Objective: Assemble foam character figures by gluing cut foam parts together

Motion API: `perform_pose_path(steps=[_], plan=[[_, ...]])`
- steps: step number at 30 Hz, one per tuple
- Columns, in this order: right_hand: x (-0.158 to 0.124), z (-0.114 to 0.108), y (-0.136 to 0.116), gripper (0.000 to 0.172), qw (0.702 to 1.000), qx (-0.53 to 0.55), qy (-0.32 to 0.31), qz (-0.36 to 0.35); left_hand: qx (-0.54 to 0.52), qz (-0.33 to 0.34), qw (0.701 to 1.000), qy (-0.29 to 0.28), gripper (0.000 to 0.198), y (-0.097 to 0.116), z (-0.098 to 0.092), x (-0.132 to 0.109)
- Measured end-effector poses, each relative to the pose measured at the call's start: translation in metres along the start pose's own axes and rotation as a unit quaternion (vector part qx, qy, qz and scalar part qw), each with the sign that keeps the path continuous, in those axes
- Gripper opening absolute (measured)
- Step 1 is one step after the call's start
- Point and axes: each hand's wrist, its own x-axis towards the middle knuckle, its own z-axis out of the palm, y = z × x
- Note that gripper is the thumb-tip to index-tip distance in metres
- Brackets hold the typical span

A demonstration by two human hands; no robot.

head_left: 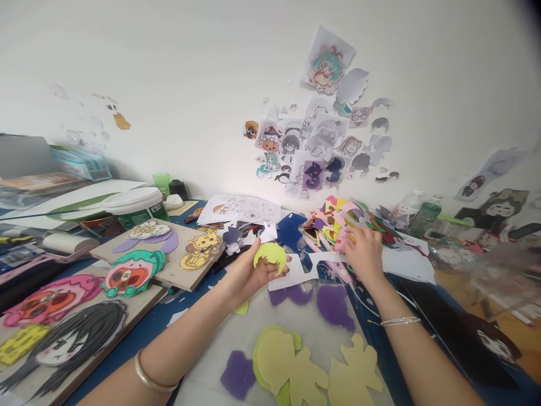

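My left hand (249, 273) is closed on a small lime-green cutout (269, 256) with a jagged lower edge, shaped like a hair fringe. At the scrap pile, my right hand (364, 251) has its fingertips bent around a small pink object (341, 239), whose kind I cannot make out. A cut white paper sheet (296, 270) lies between the hands. Below them, on a pale work mat (211, 349), are pale yellow figure-shaped cutouts (353, 372), purple pieces (336, 304) and a dark purple piece (238, 375).
Several coloured scraps (333, 211) are heaped by the wall. On the left, boards (198, 276) carry painted character pieces, beside a white-lidded tub (135, 203). Bottles (425, 217) stand at the back right, and a black flat panel (456, 332) lies at the right.
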Motion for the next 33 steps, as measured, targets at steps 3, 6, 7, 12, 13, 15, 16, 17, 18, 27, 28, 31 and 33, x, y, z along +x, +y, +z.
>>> perform_pose_path(steps=[3,6,7,12,13,15,16,17,18,27,28,31,33], plan=[[-0.006,-0.019,-0.031,0.017,0.97,0.176,0.074,-0.148,-0.001,-0.006,1.0,-0.03,0.046,-0.002,0.0,0.0],[-0.018,-0.031,-0.061,0.011,0.926,0.278,0.086,-0.239,-0.002,-0.02,0.998,-0.053,0.042,-0.005,0.002,-0.001],[-0.021,-0.034,-0.069,0.011,0.916,0.3,0.078,-0.253,-0.001,-0.025,0.998,-0.062,0.04,-0.006,0.003,-0.002],[-0.032,-0.045,-0.087,0.008,0.888,0.35,0.077,-0.287,0.023,-0.036,0.993,-0.106,0.036,-0.01,0.006,-0.005],[-0.033,-0.047,-0.088,0.008,0.885,0.356,0.08,-0.289,0.03,-0.038,0.993,-0.111,0.037,-0.011,0.006,-0.005],[-0.034,-0.051,-0.089,0.008,0.878,0.368,0.084,-0.295,0.036,-0.046,0.991,-0.119,0.037,-0.013,0.007,-0.006],[-0.035,-0.053,-0.09,0.008,0.875,0.372,0.084,-0.299,0.036,-0.051,0.99,-0.124,0.037,-0.013,0.007,-0.007],[-0.036,-0.054,-0.09,0.009,0.872,0.376,0.083,-0.303,0.035,-0.057,0.989,-0.13,0.037,-0.014,0.007,-0.007],[-0.036,-0.055,-0.091,0.009,0.869,0.379,0.08,-0.308,0.034,-0.063,0.988,-0.137,0.037,-0.015,0.007,-0.008],[-0.04,-0.056,-0.091,0.014,0.852,0.401,0.06,-0.331,0.018,-0.078,0.982,-0.169,0.043,-0.019,0.009,-0.011],[-0.04,-0.056,-0.091,0.013,0.851,0.402,0.06,-0.332,0.014,-0.078,0.982,-0.171,0.043,-0.019,0.009,-0.011],[-0.04,-0.056,-0.091,0.012,0.848,0.405,0.065,-0.336,0.007,-0.079,0.981,-0.175,0.045,-0.02,0.009,-0.011],[-0.041,-0.056,-0.091,0.012,0.846,0.406,0.068,-0.339,0.005,-0.082,0.98,-0.178,0.046,-0.02,0.009,-0.011]])
